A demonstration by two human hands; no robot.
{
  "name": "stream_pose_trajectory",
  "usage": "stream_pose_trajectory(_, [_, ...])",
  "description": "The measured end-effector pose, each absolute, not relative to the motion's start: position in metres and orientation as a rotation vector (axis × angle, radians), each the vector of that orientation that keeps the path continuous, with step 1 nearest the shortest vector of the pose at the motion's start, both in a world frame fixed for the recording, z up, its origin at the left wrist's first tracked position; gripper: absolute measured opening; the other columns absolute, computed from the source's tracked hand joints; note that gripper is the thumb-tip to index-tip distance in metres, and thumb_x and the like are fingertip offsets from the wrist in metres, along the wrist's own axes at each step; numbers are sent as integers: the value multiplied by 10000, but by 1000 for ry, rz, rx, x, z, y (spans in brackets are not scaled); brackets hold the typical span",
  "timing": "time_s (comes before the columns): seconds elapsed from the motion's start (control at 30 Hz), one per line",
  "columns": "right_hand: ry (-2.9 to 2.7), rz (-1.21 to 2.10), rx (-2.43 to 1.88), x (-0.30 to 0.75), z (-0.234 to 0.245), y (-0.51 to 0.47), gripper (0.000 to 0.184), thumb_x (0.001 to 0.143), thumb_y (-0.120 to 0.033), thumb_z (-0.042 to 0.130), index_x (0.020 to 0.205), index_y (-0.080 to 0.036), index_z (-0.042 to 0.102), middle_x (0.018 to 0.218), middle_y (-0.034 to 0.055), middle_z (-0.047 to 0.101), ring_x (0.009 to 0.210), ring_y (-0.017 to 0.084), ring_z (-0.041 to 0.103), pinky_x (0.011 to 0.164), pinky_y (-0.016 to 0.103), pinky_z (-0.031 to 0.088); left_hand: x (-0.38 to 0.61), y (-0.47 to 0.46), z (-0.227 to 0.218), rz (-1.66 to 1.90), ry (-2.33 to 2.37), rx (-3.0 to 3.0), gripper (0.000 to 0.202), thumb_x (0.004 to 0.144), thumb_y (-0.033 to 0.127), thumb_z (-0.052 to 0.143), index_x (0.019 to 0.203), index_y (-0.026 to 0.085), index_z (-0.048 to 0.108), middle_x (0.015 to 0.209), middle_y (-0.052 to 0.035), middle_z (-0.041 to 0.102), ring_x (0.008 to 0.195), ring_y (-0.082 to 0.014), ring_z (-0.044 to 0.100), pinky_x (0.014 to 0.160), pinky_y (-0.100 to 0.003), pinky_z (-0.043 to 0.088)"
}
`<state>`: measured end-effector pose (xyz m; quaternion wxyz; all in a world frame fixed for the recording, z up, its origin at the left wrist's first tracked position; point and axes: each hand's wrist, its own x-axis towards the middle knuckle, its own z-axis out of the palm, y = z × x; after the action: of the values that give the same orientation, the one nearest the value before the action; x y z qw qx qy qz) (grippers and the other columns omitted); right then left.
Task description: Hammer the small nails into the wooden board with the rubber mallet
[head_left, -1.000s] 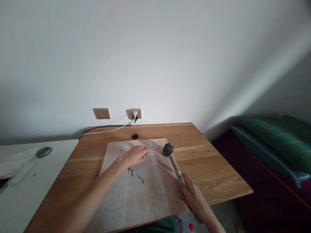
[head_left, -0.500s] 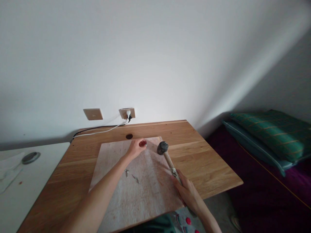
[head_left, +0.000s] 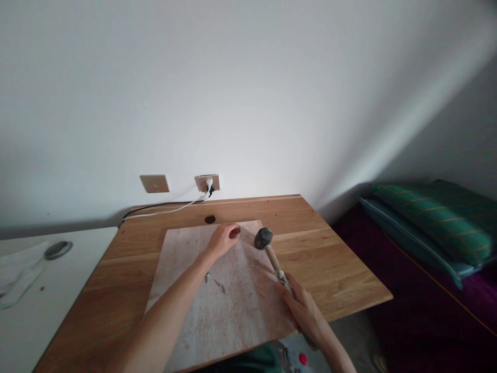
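My right hand [head_left: 305, 305] is wrapped round the wooden handle of a rubber mallet [head_left: 264, 238]. The mallet's black head is held over the right part of a whitish wooden board [head_left: 240, 311]. Near the board's far edge, my left hand [head_left: 224, 239] is closed with its fingertips pinched together. Whatever it pinches is too small to make out. Several small metal pieces, like screws or nails [head_left: 220, 286], lie on the board beside my left forearm, which partly covers them. A row of small dark dots marks the board to the left of that hand.
Beneath the board is a wooden tabletop [head_left: 334, 259] with a round cable hole [head_left: 210, 219]. Cables [head_left: 166, 211] run along its back to a wall socket [head_left: 207, 183]. A white surface [head_left: 46, 321] adjoins on the left; green pillows [head_left: 438, 223] lie at the right.
The view has shifted slightly, moving everything a little rightward. My left hand has turned a bit and its forearm now covers more of the small metal pieces. The mallet stays in my right hand.
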<state>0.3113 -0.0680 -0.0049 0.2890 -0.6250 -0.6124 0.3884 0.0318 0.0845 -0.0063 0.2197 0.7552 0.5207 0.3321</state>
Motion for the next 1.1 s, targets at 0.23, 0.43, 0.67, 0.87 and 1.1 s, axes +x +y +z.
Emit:
stream_pose_trajectory(0.23, [-1566, 1235, -1660, 301, 1, -63, 646, 966, -717, 465, 1323, -199, 608, 531, -83, 488, 433, 159, 529, 400, 221, 388, 35, 84, -6, 903, 1459, 2114, 209, 791, 10, 654, 858, 191, 733, 964, -70, 775, 1002, -240, 702, 955, -335, 522])
stream_pose_trajectory(0.43, [-1622, 1266, -1603, 274, 22, -38, 604, 930, -702, 456, 1254, -209, 589, 539, -120, 431, 382, 114, 444, 337, 187, 334, 33, 85, -12, 933, 1476, 2040, 332, 815, 22, 656, 1079, 200, 750, 984, -43, 809, 938, -208, 750, 974, -331, 548])
stream_pose_trajectory(0.67, [-1703, 1252, -1623, 267, 27, -29, 628, 914, -664, 476, 1303, -184, 590, 552, -118, 448, 387, 111, 458, 324, 185, 339, 33, 83, -9, 960, 1509, 1985, 391, 756, 21, 664, 1104, 184, 737, 971, -67, 798, 912, -234, 747, 898, -331, 567])
stream_pose_trajectory(0.87, [-1700, 1232, -1658, 262, 22, -32, 648, 902, -696, 460, 1283, -189, 592, 508, -132, 420, 357, 113, 440, 319, 186, 315, 33, 84, -10, 950, 1487, 1952, 493, 760, -4, 657, 1207, 196, 716, 932, -39, 810, 841, -205, 752, 880, -324, 580])
stream_pose_trajectory(1.1, [-1683, 1208, -1690, 261, 21, -37, 667, 899, -707, 451, 1289, -188, 602, 519, -115, 440, 361, 131, 464, 317, 206, 341, 32, 86, -16, 961, 1476, 1921, 505, 777, -10, 653, 1237, 193, 696, 967, -43, 826, 894, -205, 773, 894, -320, 584])
